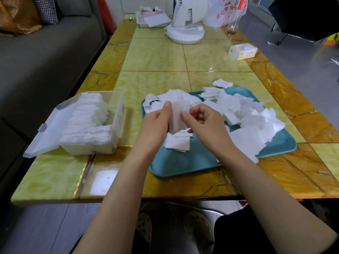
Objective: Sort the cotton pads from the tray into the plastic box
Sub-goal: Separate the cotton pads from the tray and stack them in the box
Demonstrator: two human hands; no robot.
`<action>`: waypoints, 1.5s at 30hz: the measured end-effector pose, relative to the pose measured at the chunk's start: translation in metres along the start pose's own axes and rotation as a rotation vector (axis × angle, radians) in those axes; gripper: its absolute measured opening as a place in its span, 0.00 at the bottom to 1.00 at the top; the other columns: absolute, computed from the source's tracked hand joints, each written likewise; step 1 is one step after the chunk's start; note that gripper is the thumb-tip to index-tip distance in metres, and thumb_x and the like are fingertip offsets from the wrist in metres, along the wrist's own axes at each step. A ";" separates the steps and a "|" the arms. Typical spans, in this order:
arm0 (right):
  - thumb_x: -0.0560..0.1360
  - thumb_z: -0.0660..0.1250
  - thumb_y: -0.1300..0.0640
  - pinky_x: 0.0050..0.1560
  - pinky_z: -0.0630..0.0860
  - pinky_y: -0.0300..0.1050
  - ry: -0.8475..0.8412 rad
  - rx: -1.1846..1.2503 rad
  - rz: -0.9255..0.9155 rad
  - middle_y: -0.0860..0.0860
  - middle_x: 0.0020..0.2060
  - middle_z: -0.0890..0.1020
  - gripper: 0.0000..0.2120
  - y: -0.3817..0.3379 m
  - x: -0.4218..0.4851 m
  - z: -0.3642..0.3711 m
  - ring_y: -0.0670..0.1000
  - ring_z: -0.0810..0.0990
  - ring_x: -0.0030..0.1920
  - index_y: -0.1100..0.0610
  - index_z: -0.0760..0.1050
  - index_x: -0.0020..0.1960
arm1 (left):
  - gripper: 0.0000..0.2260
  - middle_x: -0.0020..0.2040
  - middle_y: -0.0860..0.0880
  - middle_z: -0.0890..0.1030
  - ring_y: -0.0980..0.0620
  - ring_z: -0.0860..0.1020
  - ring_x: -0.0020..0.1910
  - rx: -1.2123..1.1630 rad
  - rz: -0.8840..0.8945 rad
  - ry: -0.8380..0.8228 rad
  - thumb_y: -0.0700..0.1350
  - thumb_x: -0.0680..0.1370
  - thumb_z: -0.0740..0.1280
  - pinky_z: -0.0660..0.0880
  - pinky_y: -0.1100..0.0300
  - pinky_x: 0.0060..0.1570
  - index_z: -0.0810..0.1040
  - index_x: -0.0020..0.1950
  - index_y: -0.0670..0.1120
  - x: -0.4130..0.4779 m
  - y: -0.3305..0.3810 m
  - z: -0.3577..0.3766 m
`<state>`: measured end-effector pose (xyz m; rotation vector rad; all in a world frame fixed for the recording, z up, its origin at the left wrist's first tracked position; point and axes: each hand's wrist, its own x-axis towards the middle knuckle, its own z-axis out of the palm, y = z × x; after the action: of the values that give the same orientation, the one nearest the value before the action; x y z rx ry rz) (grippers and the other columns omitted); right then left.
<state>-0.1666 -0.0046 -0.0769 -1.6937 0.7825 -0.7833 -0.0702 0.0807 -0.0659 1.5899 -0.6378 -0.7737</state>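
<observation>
Above the left edge of the teal plastic tray (183, 162), the left hand (156, 121) and right hand (205, 123) are pinching white square cotton pads (178, 116), probably squaring them for the clear plastic box (88, 149).

Tray (183, 162) floor mostly under cotton pads (247, 114)

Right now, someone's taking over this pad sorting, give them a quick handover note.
Left hand and right hand: both pinch one small stack of cotton pads above the tray.
Plastic box: left of the tray, lid open, rows of pads inside.
Done: box partly filled.
Left: held stack, the loose pile on the tray, one stray pad on the table beyond it.
</observation>
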 end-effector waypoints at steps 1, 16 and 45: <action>0.74 0.69 0.58 0.33 0.75 0.33 0.001 -0.006 -0.010 0.52 0.34 0.78 0.07 0.000 0.000 0.000 0.49 0.79 0.35 0.55 0.73 0.39 | 0.24 0.43 0.40 0.81 0.42 0.81 0.46 -0.005 -0.011 0.004 0.64 0.74 0.60 0.72 0.42 0.61 0.77 0.43 0.43 0.000 0.001 0.000; 0.75 0.67 0.52 0.57 0.68 0.40 -0.255 -0.681 -0.206 0.48 0.58 0.75 0.16 0.029 -0.001 -0.002 0.48 0.72 0.59 0.53 0.71 0.61 | 0.13 0.44 0.35 0.81 0.48 0.75 0.37 0.363 0.202 0.307 0.45 0.78 0.66 0.70 0.53 0.37 0.79 0.47 0.34 0.006 -0.009 -0.012; 0.67 0.75 0.52 0.49 0.65 0.40 -0.256 -0.647 0.147 0.50 0.54 0.74 0.39 0.035 0.015 -0.010 0.49 0.72 0.53 0.56 0.61 0.72 | 0.12 0.42 0.37 0.81 0.51 0.73 0.35 0.426 0.187 0.321 0.46 0.78 0.66 0.66 0.61 0.32 0.80 0.46 0.36 0.004 -0.009 -0.013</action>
<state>-0.1707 -0.0302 -0.1071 -2.2179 1.0313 -0.1998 -0.0577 0.0876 -0.0746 1.9548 -0.7327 -0.2403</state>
